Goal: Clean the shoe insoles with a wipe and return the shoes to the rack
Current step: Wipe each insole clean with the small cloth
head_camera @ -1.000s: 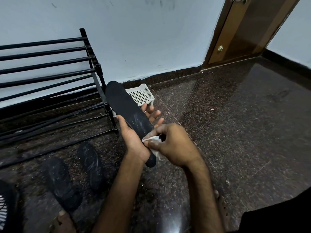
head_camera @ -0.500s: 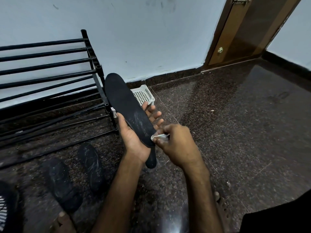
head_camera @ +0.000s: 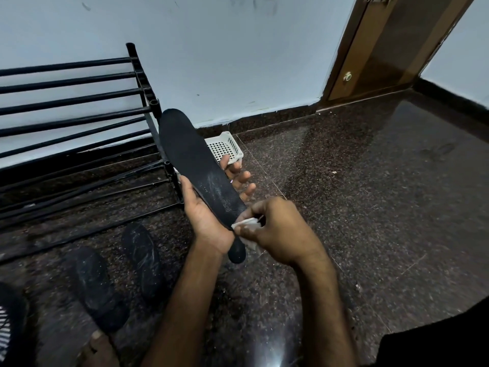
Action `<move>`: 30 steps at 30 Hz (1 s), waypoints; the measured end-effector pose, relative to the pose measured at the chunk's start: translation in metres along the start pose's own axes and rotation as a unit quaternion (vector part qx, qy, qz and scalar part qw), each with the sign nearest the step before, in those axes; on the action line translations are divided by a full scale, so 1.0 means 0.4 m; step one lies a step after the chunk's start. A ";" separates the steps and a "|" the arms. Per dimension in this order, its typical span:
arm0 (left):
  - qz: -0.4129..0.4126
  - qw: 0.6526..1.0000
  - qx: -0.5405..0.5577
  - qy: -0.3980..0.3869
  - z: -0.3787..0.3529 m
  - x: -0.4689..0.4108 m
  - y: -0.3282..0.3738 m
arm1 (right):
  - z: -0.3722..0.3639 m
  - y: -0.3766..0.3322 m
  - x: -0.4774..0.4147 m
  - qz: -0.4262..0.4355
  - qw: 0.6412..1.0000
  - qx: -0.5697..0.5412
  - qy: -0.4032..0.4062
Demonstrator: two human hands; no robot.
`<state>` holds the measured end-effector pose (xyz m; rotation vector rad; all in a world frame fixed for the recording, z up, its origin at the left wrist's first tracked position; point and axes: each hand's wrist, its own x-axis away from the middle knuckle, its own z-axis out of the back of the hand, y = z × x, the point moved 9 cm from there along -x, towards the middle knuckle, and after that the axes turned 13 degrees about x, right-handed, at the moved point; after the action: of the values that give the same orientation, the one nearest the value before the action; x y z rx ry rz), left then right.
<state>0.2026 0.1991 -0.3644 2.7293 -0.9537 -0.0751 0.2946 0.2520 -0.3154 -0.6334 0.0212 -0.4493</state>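
1. Black insole (head_camera: 195,165) is held up beside the rack (head_camera: 79,102), the left hand (head_camera: 209,223) curled around its middle.
2. Right hand (head_camera: 280,231) pinches a white wipe (head_camera: 246,223), which has slid back to the heel end. Scrubbing goes on, and nothing has been returned to the rack.

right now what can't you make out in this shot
All head view.
Basket: near part hidden behind the insole.
Wipe: mostly covered by the right hand.
Rack: cut off by the left edge.
Two dark shapes on the floor: too dim and blurred to tell shoes from insoles.
Striped thing: cut off at the bottom-left corner.
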 end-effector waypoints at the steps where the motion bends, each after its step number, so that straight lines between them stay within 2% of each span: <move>1: -0.002 1.000 0.001 -0.003 -0.002 0.001 0.004 | -0.004 -0.003 0.002 0.010 1.000 -0.019 -0.012; 4: -0.006 1.000 0.003 -0.012 -0.007 -0.001 0.017 | -0.019 0.041 0.018 0.000 0.995 -0.032 -0.090; 6: -0.008 1.000 -0.001 -0.014 -0.007 -0.004 0.021 | 0.002 0.092 0.032 -0.042 0.995 -0.028 -0.083; 8: -0.005 1.000 -0.005 -0.011 -0.003 -0.006 0.016 | 0.061 0.112 0.026 -0.055 0.998 -0.022 0.026; 10: -0.001 1.000 -0.007 -0.007 0.001 -0.006 0.005 | 0.109 0.081 0.017 -0.015 0.990 -0.042 0.137; 11: 0.000 1.000 -0.008 -0.006 0.001 -0.006 0.000 | 0.112 0.057 0.009 0.013 0.986 -0.051 0.157; 14: -0.001 1.000 -0.009 -0.001 -0.004 -0.004 -0.004 | 0.049 0.006 -0.011 0.074 0.990 -0.058 0.106; 19: -0.009 1.000 -0.013 0.025 0.012 0.001 -0.003 | -0.016 0.020 0.008 0.055 0.994 -0.092 -0.025; 21: -0.003 0.999 -0.013 0.031 0.015 0.001 -0.009 | 0.018 0.021 0.013 0.065 0.992 -0.108 0.003; 24: 0.020 1.000 -0.010 0.015 -0.003 0.006 -0.027 | 0.086 0.007 0.002 0.056 0.985 -0.076 0.146; 25: 0.026 1.000 -0.006 0.011 -0.008 0.008 -0.032 | 0.085 -0.005 -0.005 0.049 0.984 -0.051 0.164; 30: 0.027 1.000 -0.011 0.010 -0.011 0.014 -0.032 | 0.017 -0.035 -0.009 0.068 0.992 -0.037 0.101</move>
<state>0.2153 0.2064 -0.3630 2.6769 -1.0134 -0.0487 0.2868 0.2476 -0.3022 -0.6527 0.2731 -0.3797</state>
